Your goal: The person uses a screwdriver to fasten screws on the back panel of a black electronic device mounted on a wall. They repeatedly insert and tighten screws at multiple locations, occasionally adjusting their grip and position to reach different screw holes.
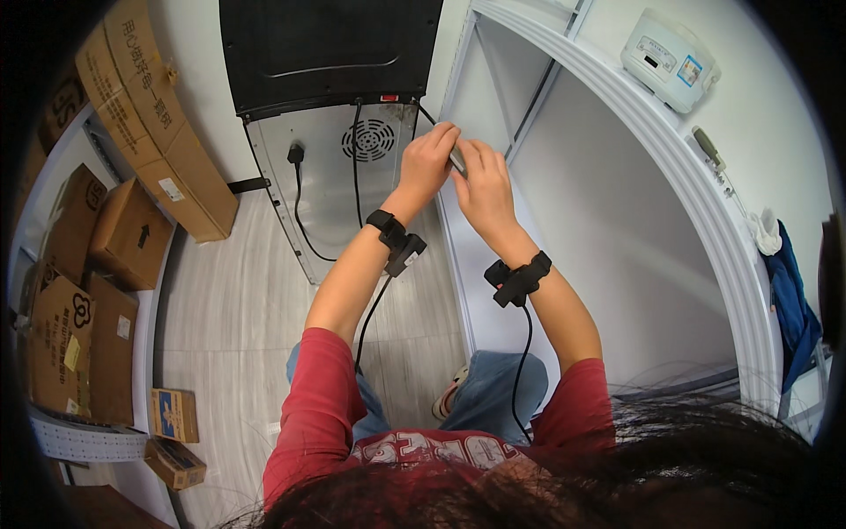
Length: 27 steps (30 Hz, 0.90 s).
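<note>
Both my hands are raised in front of me at the right edge of a tall appliance's metal back panel [322,207]. My left hand [426,163] is closed, its fingertips meeting those of my right hand. Curled around a small grey object [457,160], my right hand [487,188] hides most of it, so its kind cannot be made out. A black cord [426,114] runs from the appliance toward my left fingers; where it ends is hidden. What my left fingers grip is also hidden. Each wrist wears a black strap with a small wired box.
The appliance has a black upper part [330,53], a red switch [389,98], a round vent [367,139] and a plugged-in cord [300,189]. Cardboard boxes [132,234] fill shelves at left. A white shelf frame [696,203] curves along the right, with a pale rice cooker [665,62] on top.
</note>
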Tool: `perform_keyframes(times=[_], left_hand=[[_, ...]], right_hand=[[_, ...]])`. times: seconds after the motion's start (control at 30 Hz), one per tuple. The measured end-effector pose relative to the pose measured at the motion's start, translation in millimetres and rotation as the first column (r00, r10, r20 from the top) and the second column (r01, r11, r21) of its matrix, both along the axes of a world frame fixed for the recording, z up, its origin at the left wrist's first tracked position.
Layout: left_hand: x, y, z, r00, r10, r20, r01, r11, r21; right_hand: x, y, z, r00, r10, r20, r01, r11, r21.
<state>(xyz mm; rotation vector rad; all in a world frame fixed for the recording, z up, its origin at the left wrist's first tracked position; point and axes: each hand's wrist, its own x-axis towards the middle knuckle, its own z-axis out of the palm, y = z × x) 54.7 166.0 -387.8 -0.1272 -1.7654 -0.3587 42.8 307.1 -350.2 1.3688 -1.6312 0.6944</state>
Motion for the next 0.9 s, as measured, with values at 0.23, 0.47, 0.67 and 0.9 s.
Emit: perform_keyframes(times=[0.23,0.47,0.67,0.9], left_hand=[[-2.0,1.2,-5.8,0.998,0.03,0.051,-0.034,0.997,0.074],[4.4,5.2,-7.3,0.996,0.03,0.083,-0.032,0.999,0.028],[4.9,11.3,0.1,0.998,0.044,0.035,-0.051,0.971,0.234],[-7.2,-22.1,6.3,0.993,-0.04,0.113,-0.051,0.715,0.697]], right_hand=[[16.2,-3.1,2.1,0.868,-0.142,0.475,0.058,0.981,0.186],[16.1,3.2,-14.7,0.924,-0.087,0.371,0.053,0.994,0.099],[23.8,18.4,-11.3,0.915,-0.088,0.394,0.063,0.995,0.075],[39.4,46.7,-22.2,0.936,-0.053,0.348,0.015,0.994,0.11]])
